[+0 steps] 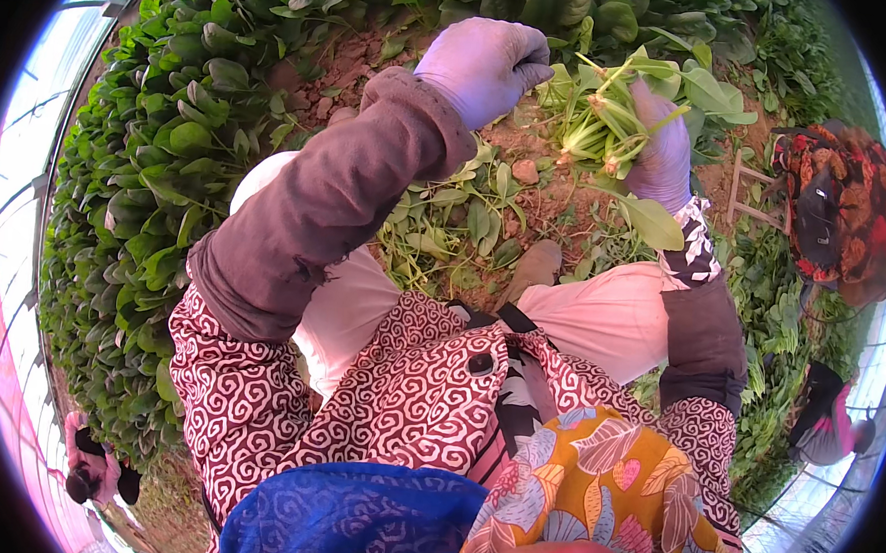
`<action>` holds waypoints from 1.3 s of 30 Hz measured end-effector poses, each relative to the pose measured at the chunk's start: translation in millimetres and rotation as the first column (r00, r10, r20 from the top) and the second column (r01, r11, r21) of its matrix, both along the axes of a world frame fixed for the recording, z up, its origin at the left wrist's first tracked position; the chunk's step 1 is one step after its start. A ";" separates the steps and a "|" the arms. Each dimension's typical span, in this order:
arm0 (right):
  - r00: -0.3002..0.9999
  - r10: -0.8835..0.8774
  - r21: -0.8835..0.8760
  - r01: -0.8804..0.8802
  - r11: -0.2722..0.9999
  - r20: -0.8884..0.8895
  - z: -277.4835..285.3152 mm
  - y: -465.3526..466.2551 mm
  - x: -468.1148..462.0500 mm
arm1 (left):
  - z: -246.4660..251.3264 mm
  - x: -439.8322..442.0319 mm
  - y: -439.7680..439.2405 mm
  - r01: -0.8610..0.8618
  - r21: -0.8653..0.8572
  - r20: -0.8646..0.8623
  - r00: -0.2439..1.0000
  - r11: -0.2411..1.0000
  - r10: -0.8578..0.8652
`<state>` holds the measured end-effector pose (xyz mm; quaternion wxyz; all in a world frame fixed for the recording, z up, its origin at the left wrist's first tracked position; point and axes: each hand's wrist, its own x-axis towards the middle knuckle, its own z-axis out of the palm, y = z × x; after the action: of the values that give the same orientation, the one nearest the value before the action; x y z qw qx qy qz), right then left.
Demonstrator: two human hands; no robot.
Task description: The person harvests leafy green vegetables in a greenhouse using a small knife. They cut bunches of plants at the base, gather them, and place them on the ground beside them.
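My right hand (660,149), in a pale purple glove, grips a bunch of leafy greens (608,127), apparently spinach. The pale cut stem ends point toward me and to the left, and leaves spread out behind and below the hand. To its left, my left hand (488,68) wears a matching glove and hovers over bare soil. Its fingers are curled in against the thumb, and nothing shows between them. Loose leaves and stems (453,221) litter the reddish soil (529,142) between my knees. One shoe (537,270) rests on that ground.
Dense standing greens (172,142) fill the left side and the far edge. At right, a person (845,207) in patterned clothing is beside a wooden frame (759,189). Other people are at lower right (826,417) and lower left (99,457). Greenhouse sheeting (25,157) curves along the sides.
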<state>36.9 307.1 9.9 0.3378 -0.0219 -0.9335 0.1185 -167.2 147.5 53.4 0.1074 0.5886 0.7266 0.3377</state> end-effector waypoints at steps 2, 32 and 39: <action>0.995 -0.005 0.038 0.001 0.999 0.100 -1.2 -0.4 1.8 | -0.1 -1.4 0.6 -0.045 0.101 -0.013 0.999 0.994 0.047; 0.924 0.001 -0.203 0.083 0.976 0.383 -14.3 -14.9 -3.4 | -5.0 2.2 -2.2 -0.148 0.044 0.441 0.890 0.988 0.113; 0.953 -0.018 -0.268 0.103 0.958 0.302 -18.3 -11.4 1.1 | -2.0 -21.5 -12.8 -0.238 0.202 0.150 0.966 0.950 0.210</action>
<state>38.1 295.7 -8.4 0.1912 -0.1162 -0.9460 0.2346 -188.7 134.7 51.4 0.0491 0.4876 0.7391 0.4621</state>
